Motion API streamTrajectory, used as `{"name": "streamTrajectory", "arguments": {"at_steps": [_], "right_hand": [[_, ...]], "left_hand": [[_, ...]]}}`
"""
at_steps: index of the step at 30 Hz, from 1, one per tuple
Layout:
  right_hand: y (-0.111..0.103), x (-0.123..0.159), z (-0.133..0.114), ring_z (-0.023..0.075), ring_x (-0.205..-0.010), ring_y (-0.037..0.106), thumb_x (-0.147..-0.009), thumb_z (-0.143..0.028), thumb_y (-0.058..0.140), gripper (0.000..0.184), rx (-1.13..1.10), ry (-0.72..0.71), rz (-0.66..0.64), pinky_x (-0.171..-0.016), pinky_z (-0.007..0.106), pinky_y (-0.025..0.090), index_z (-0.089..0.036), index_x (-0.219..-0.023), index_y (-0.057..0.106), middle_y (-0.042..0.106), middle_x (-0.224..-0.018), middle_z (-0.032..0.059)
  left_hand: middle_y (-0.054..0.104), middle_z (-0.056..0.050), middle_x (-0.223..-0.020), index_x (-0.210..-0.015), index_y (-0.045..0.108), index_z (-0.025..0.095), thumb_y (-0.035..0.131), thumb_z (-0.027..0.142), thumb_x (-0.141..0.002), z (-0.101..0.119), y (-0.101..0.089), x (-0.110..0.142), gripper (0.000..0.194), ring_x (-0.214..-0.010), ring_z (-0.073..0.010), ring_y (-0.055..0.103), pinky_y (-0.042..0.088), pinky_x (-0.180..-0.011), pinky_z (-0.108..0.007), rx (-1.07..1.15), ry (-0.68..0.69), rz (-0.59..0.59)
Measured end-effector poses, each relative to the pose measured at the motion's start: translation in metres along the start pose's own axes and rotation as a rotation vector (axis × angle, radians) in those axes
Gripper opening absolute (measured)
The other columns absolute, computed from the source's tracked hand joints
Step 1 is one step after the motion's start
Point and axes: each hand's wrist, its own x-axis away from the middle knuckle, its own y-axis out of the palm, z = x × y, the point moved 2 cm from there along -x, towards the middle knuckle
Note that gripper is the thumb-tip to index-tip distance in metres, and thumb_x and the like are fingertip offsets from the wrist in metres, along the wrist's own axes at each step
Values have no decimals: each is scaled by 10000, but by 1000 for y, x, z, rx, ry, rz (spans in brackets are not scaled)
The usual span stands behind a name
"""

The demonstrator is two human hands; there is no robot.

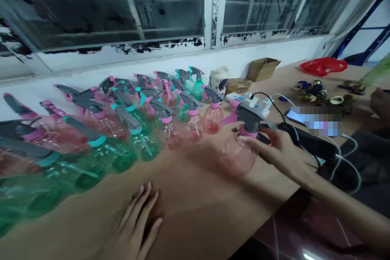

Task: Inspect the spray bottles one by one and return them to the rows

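Note:
My right hand [276,148] grips a pink spray bottle [237,154] just below its pink collar. The bottle has a grey and pink trigger head and looks slightly blurred; whether its base touches the table cannot be made out. Flat on the brown table [195,195], my left hand [138,221] has its fingers spread and holds nothing. Rows of spray bottles, pink ones [195,126] and green ones [146,144], stand to the left and behind, along the wall. The nearest pink bottle [213,118] in the row is just left of the held one.
Behind the right hand lie white chargers [263,105], cables, a black power strip [307,140] and a lit phone [297,115]. Farther back are a cardboard box [263,69], a white tub [218,78], tape rolls [310,89] and a red bag [323,66]. Another person's hand [380,103] shows at right.

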Motion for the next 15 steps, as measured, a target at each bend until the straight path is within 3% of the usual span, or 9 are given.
{"name": "streamTrajectory", "arguments": {"at_steps": [4,7,11,15], "right_hand": [[32,21,-31,223,-746,644,-794,-376,662,195,-56,-71,-120,-601,303,475,-199,-873,687,705,-841,29],[56,29,-54,242,-907,651,-809,-344,644,191,-132,-154,-154,-782,358,499,-217,-942,692,716,-982,37],[83,41,-79,260,-1012,631,-777,-367,676,191,-168,-226,-176,-851,399,491,-233,-911,705,708,-1063,47],[102,53,-93,238,-890,672,-798,-364,661,132,-166,-264,-226,-911,461,456,-255,-861,702,739,-899,20]], "left_hand": [[442,-54,-1437,-1498,130,296,469,425,-916,21,-19,-2,685,-1257,-297,478,377,-1039,-501,-16,60,-48],[457,-62,-1425,-1499,93,307,549,397,-875,30,-37,-8,778,-1242,-306,495,392,-1026,-490,60,55,-99],[384,-111,-1465,-1462,203,275,632,375,-815,29,-46,-15,783,-1319,-327,387,293,-1075,-540,278,-103,-239],[310,-154,-1493,-1466,109,268,686,382,-782,25,-37,-11,903,-1353,-336,320,275,-1074,-564,544,-140,-252]]}}
